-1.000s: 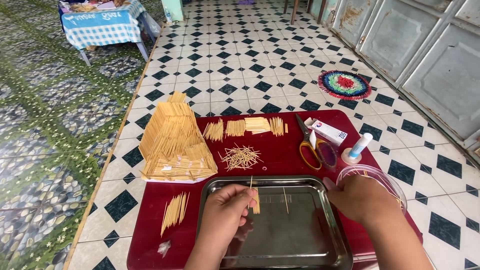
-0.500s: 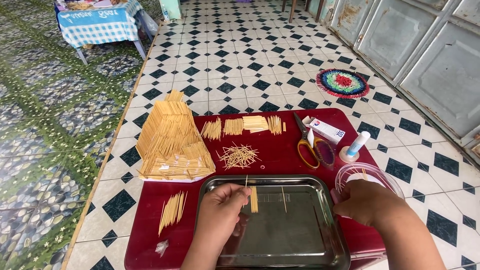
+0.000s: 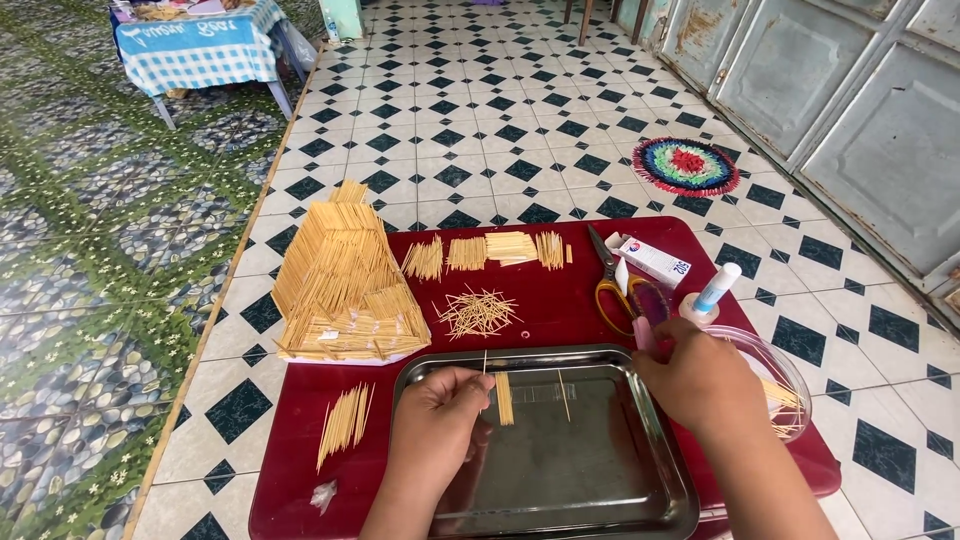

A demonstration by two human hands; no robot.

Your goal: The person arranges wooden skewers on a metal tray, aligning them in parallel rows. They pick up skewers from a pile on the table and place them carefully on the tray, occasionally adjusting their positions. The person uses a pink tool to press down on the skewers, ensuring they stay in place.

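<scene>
My left hand (image 3: 437, 422) pinches a single toothpick (image 3: 486, 364) upright over the steel tray (image 3: 600, 490), beside a small row of toothpicks (image 3: 504, 398) lying flat in the tray. One loose toothpick (image 3: 564, 394) lies in the tray to the right. My right hand (image 3: 697, 380) rests at the tray's right edge, over the rim of a clear plastic bowl (image 3: 775, 375) holding toothpicks; its fingers are curled and I cannot see anything in them. A toothpick house model (image 3: 343, 280) stands at the left of the red table (image 3: 560, 300).
On the red table lie bundles of cut toothpicks (image 3: 487, 251), a loose heap (image 3: 477, 312), a bunch at the near left (image 3: 343, 424), scissors (image 3: 618, 285), a small white box (image 3: 655, 260) and a glue bottle (image 3: 708, 296). A round rug (image 3: 685, 165) and a cloth-covered table (image 3: 200, 45) sit on the tiled floor.
My right hand has shifted slightly right, over the bowl's rim. My left hand stays at the tray's upper left with its toothpick.
</scene>
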